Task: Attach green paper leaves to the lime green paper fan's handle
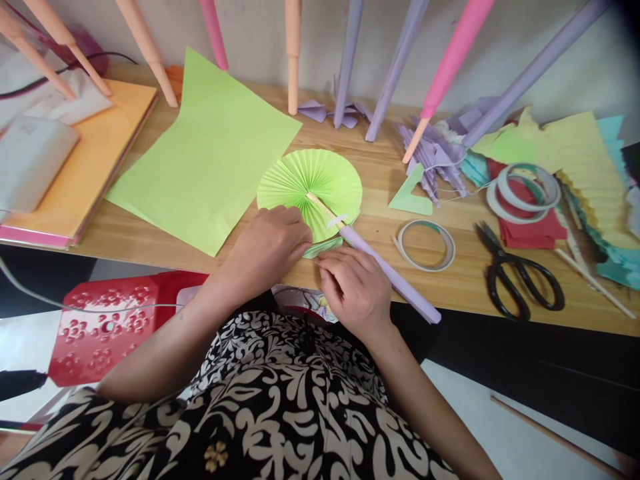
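Note:
A round, pleated green paper fan [334, 172] lies on the table, with a pale stick [320, 205] running from its centre into a rolled purple paper tube [395, 277]. My left hand [275, 243] rests at the fan's lower left edge, fingers curled down and their tips hidden. Just right of it, my right hand [357, 283] is closed in a pinch beside the tube; what it pinches is too small to tell. Between both hands shows a folded light green paper piece [324, 247], partly covered by the fingers.
Left of the fan lies a large green sheet [200, 147]. To the right are a tape roll [426, 245], black scissors [520, 270], stacked tape rolls [530, 193] and a green paper cutout [413, 193]. Several paper tubes [295, 53] lean at the back. A red stool [107, 320] stands below.

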The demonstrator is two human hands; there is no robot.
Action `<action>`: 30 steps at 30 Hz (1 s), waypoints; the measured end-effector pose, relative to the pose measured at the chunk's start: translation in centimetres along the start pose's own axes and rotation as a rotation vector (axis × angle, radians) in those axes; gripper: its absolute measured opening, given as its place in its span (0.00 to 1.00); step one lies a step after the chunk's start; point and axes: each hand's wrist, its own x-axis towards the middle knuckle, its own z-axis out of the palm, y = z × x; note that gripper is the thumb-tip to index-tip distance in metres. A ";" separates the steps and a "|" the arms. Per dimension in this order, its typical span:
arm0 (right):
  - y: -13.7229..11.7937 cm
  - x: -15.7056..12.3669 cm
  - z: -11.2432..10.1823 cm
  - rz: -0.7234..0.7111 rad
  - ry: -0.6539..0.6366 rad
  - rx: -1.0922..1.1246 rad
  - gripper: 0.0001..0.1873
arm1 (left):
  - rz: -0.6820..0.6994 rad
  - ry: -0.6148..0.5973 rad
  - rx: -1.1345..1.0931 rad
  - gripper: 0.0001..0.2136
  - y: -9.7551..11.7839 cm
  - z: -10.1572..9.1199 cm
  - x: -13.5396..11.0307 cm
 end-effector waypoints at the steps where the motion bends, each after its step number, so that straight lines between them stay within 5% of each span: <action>1: 0.0 0.0 0.0 -0.002 0.001 -0.003 0.09 | 0.002 -0.004 -0.001 0.13 0.0 0.0 0.0; 14: 0.1 0.1 0.0 -0.012 0.001 -0.009 0.08 | 0.058 -0.063 0.085 0.14 0.3 -0.5 0.7; 30: 0.1 0.0 0.0 0.007 -0.006 -0.001 0.09 | -0.076 -0.053 0.181 0.10 0.9 -0.2 0.9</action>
